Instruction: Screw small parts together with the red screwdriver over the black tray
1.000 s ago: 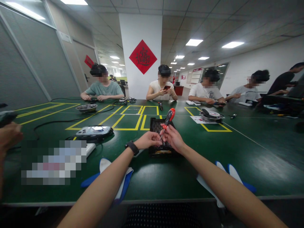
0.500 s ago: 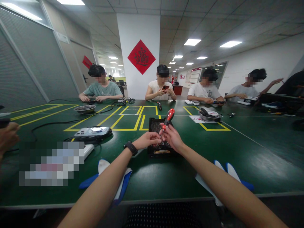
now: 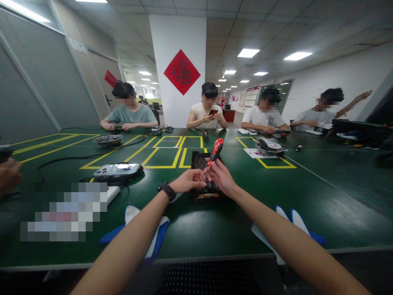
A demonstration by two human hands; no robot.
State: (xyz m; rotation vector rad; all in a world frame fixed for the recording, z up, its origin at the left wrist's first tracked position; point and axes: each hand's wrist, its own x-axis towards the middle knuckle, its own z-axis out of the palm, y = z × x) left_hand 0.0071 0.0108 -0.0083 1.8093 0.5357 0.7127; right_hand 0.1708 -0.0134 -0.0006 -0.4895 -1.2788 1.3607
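Note:
A screwdriver [image 3: 216, 150] with a red and black handle is held in my right hand [image 3: 223, 177], tilted with its handle up and its shaft pointing down to the left. My left hand [image 3: 190, 180] is closed in a pinch at the lower end of the shaft; the tip is hidden by the fingers. Beneath both hands lies an open black case [image 3: 210, 197] with small parts inside, too dark to make out. A black band is on my left wrist.
White and blue gloves [image 3: 158, 241] lie under my left forearm, others [image 3: 299, 225] by my right. A phone [image 3: 118, 171], a metal bowl [image 3: 107, 140], cables and a round metal dish [image 3: 270, 149] rest on the green table [image 3: 322, 205]. Several people sit across; another person's hand [image 3: 9, 174] is at left.
The view has shifted slightly. The screwdriver stays between my hands with almost the same tilt. At the far right, a person's raised arm has gone higher.

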